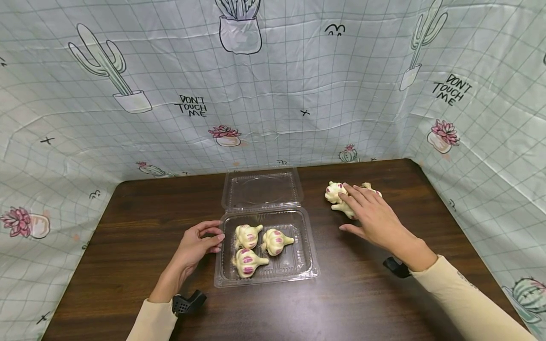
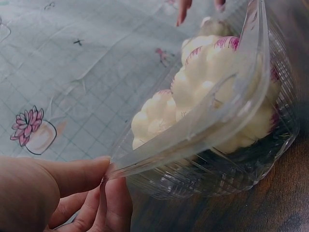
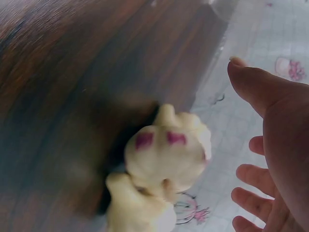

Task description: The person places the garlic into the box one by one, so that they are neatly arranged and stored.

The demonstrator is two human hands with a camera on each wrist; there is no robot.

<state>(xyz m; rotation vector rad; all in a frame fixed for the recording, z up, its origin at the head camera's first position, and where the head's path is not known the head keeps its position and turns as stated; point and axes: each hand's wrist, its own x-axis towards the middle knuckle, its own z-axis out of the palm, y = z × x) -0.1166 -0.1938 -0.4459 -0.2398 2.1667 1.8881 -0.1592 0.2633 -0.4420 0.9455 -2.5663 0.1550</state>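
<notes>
A clear plastic clamshell box (image 1: pixel 313 265) lies with its lid (image 1: pixel 232 189) folded back. Three garlic bulbs (image 1: pixel 275 240) with purple patches sit inside it. At the box's left side my left hand (image 1: pixel 194 248) pinches the rim between thumb and fingers; the left wrist view shows this grip (image 2: pixel 108 174) up close. My right hand (image 1: pixel 377 220), fingers extended and thumb apart, hovers over a small group of garlic bulbs (image 1: pixel 334 192) right of the box. It partly covers them in the head view. In the right wrist view, two bulbs (image 3: pixel 166 154) show beside the open palm (image 3: pixel 289 140).
The dark wooden table (image 1: pixel 149 227) meets a hanging grid-patterned sheet (image 1: pixel 273 94) at the back and sides. The opened lid extends toward the table's back edge. A black camera strap (image 1: pixel 187 301) sits on each wrist.
</notes>
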